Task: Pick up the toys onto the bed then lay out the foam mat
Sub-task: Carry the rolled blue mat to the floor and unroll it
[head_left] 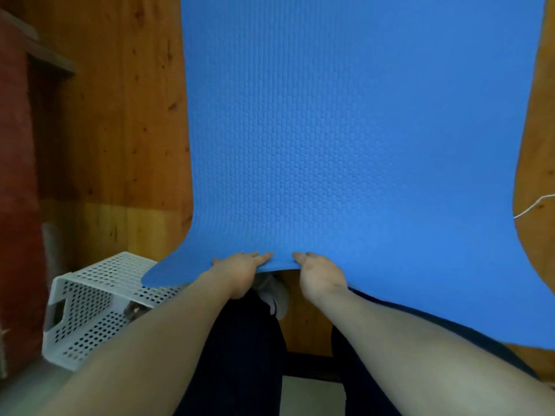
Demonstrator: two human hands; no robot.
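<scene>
A blue foam mat [354, 130] with a fine embossed texture lies spread out over the wooden floor [126, 115], running away from the person toward the far edge of the view and filling most of the middle. Its near edge is lifted off the floor, and both hands grip it side by side at about the middle of that edge. The left hand [240, 273] is closed on the edge, with fingers [258, 257] lying on top of the mat; the right hand [319, 274] is clamped on the edge just beside it, fingertips [300, 256] on the upper surface. The two hands are close but not touching. The near left corner of the mat droops over a white perforated plastic basket [90, 307] that lies tipped on its side on the floor at the left; whether the corner touches the basket cannot be told. Something small and dark shows inside the basket, too blurred to name. The near right part of the mat sweeps across the person's right forearm. Below the hands are dark trousers [249, 349] and what looks like a pale sock or shoe [276, 298] on the floor. A dark red piece of furniture [15, 175] stands along the left edge, and a thin white cord [533, 207] lies on the floor by the mat's right edge.
</scene>
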